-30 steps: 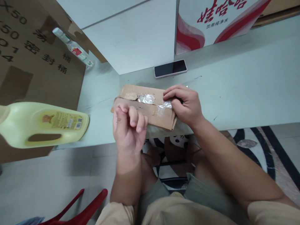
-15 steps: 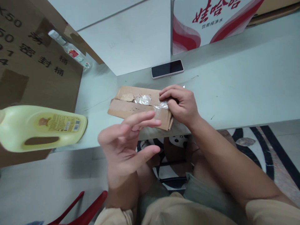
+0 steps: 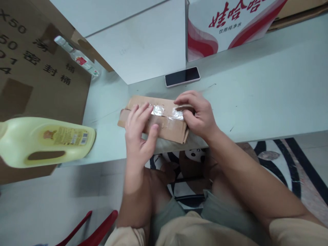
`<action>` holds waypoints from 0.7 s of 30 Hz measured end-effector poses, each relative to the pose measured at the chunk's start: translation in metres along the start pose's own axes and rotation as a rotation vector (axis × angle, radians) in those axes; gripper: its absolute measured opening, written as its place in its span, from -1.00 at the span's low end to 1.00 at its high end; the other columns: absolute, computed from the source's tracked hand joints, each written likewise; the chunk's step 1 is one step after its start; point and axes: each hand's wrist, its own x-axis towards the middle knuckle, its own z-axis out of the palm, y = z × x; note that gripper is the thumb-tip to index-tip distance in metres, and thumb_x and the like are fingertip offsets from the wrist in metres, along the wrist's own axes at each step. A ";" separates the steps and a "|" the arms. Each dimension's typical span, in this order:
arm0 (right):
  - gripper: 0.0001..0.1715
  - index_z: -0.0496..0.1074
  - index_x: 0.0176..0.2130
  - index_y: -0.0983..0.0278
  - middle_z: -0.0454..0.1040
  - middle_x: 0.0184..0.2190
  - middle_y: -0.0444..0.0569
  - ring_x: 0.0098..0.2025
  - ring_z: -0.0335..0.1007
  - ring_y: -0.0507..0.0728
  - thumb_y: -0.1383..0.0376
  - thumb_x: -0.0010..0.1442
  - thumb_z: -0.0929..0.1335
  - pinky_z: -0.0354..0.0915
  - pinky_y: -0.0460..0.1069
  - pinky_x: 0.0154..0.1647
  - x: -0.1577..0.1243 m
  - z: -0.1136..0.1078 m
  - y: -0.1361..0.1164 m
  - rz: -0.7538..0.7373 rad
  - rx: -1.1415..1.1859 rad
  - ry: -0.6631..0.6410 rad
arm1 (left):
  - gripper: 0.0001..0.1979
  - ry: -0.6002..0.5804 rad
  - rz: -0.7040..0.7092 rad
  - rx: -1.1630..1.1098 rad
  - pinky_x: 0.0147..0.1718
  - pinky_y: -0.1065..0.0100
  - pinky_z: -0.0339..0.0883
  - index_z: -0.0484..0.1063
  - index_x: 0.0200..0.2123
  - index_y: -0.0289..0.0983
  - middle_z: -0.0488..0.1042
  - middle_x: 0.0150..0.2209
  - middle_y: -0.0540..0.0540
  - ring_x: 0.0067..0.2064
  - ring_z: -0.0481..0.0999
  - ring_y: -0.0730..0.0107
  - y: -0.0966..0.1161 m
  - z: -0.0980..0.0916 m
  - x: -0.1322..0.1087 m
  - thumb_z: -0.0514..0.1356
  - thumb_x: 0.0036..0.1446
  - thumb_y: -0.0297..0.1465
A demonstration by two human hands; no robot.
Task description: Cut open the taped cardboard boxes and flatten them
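Observation:
A small cardboard box (image 3: 169, 131) lies at a slant near the table's front edge, with shiny clear tape (image 3: 157, 110) and a seam along its upper face. My left hand (image 3: 139, 131) rests over the left part of that face, fingers stretched out and thumb apart. At the box's right end, the fingers of my right hand (image 3: 200, 114) are curled in and close on it beside wrinkled tape. A brown edge shows between thumb and forefinger there; whether it is a lifted flap, I cannot tell.
A phone (image 3: 182, 77) lies behind the box, before a white panel (image 3: 143, 48). Left stand a yellow jug (image 3: 74, 136), a clear bottle (image 3: 83, 61) and a large carton (image 3: 38, 92). A red-and-white carton (image 3: 230, 30) stands at the back; red chair parts (image 3: 99, 229) show below.
My left hand has come down from the air in front of the box onto its left part. My right hand stays at the right end, with a brown edge now visible between its fingers.

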 end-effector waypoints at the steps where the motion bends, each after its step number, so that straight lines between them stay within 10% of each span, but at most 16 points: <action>1: -0.66 0.49 -0.22 0.20 0.54 -0.18 -0.02 -0.11 0.49 0.15 0.43 0.03 0.26 0.44 0.10 -0.03 0.000 0.000 0.000 0.003 0.003 0.005 | -0.63 -0.035 0.030 0.080 0.34 -0.12 0.07 0.50 0.11 -0.12 0.48 0.22 -0.11 0.36 0.29 0.00 -0.001 0.002 0.000 0.18 0.30 -0.18; 11: -0.72 0.38 -0.10 0.20 0.51 -0.13 -0.02 -0.05 0.44 0.17 0.14 0.31 0.21 0.35 0.12 0.04 0.002 -0.003 0.015 0.539 0.040 0.024 | -0.74 0.163 0.050 0.088 0.27 -0.04 0.22 0.64 -0.10 -0.11 0.64 -0.01 -0.03 0.16 0.48 0.14 -0.037 -0.010 0.002 0.15 0.31 -0.26; 17: -0.42 0.43 -0.37 0.25 0.55 -0.25 0.09 -0.17 0.49 0.24 -0.06 0.37 0.13 0.36 0.14 -0.10 0.005 0.000 0.012 0.860 0.052 -0.366 | -0.71 0.525 -0.009 -0.191 0.18 0.01 0.33 0.67 -0.18 -0.24 0.67 -0.13 -0.10 0.01 0.60 0.17 -0.053 -0.017 0.004 0.13 0.20 -0.41; 21: -0.28 0.51 -0.21 0.26 0.57 -0.11 0.15 -0.12 0.51 0.27 -0.19 0.35 0.09 0.38 0.19 -0.01 0.002 0.004 0.007 0.887 0.386 -0.522 | -0.69 0.618 -0.078 -0.264 0.10 0.03 0.40 0.68 -0.25 -0.30 0.68 -0.18 -0.13 -0.04 0.63 0.14 -0.051 -0.016 0.007 0.12 0.12 -0.39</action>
